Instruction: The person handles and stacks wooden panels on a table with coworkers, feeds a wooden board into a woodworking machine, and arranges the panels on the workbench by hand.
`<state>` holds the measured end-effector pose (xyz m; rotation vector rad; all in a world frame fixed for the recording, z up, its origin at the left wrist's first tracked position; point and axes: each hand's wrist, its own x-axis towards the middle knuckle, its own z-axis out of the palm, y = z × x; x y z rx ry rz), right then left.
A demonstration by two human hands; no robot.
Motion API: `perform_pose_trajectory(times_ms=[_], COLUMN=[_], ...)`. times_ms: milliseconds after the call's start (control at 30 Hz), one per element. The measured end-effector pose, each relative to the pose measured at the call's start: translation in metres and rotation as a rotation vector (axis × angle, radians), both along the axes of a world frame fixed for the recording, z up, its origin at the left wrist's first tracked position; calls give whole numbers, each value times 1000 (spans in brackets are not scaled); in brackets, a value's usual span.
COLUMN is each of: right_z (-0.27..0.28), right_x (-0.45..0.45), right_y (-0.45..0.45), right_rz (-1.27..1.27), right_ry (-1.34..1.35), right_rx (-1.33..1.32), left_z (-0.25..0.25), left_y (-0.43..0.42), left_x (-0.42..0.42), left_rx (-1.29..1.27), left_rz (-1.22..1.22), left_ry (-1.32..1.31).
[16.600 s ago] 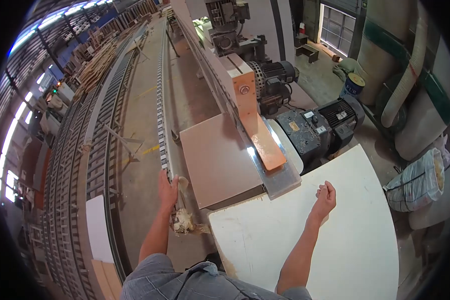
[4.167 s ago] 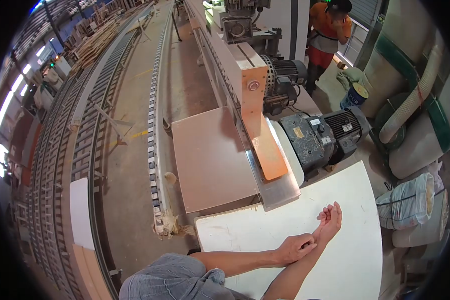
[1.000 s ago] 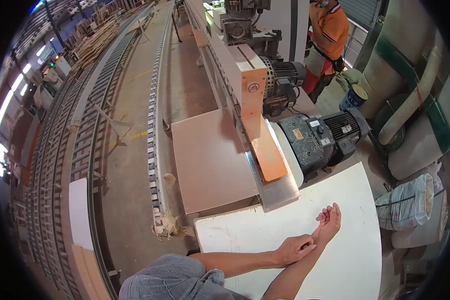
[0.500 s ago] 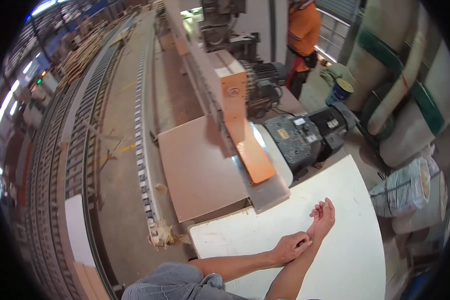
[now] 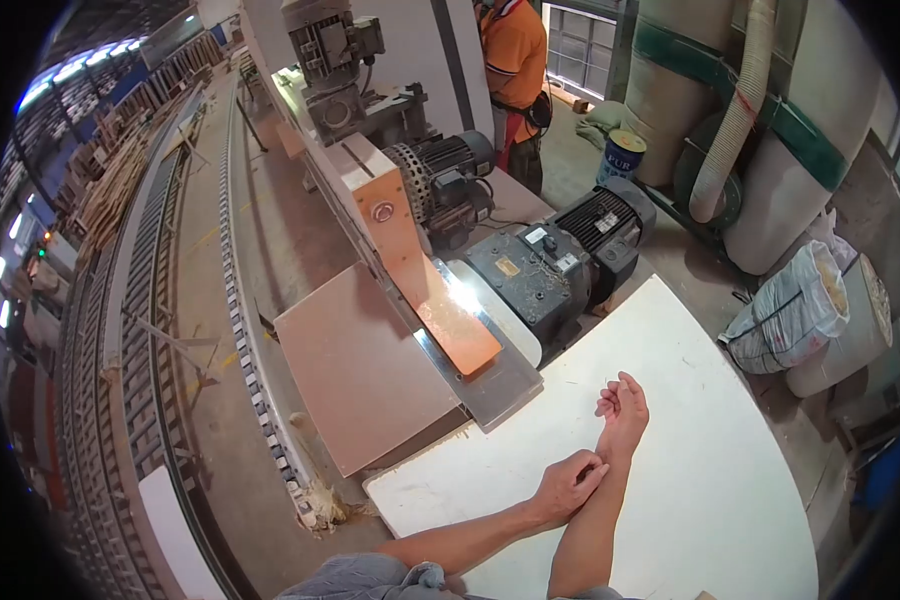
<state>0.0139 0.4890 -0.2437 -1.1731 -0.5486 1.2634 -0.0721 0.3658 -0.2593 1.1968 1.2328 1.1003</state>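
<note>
Above the white tabletop (image 5: 710, 480), my left hand (image 5: 568, 484) has its fingers curled in, knuckles up, against the inner side of my right forearm near the wrist. No object shows in it. My right hand (image 5: 625, 408) is turned partly palm up, its fingers loosely bent and apart, holding nothing. Both forearms reach in from the bottom edge, over the near part of the tabletop. Just beyond the hands are a flat metal plate (image 5: 505, 402) and an orange machine arm (image 5: 440, 315).
A brown board (image 5: 360, 365) adjoins the tabletop at left. Behind stand a dark motor with gearbox (image 5: 540, 275) and a chain conveyor (image 5: 245, 350). A person in orange (image 5: 515, 60) stands at the back. A blue bucket (image 5: 622, 158) and a filled sack (image 5: 785, 310) stand to the right.
My view has shifted, so the machine and tabletop appear further left and higher. My left hand stays against my right forearm, with both hands posed much as before.
</note>
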Motion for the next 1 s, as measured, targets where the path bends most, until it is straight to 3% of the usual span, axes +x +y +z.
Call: perform_pose_trajectory(times_ms=[1000], right_z=[-15], right_x=[3], right_y=[4], right_rz=[7], right_ry=[-2], right_rx=[55], left_z=[10], left_y=[0], left_x=[-7], left_rx=[65], left_rz=[13], left_ry=[-54])
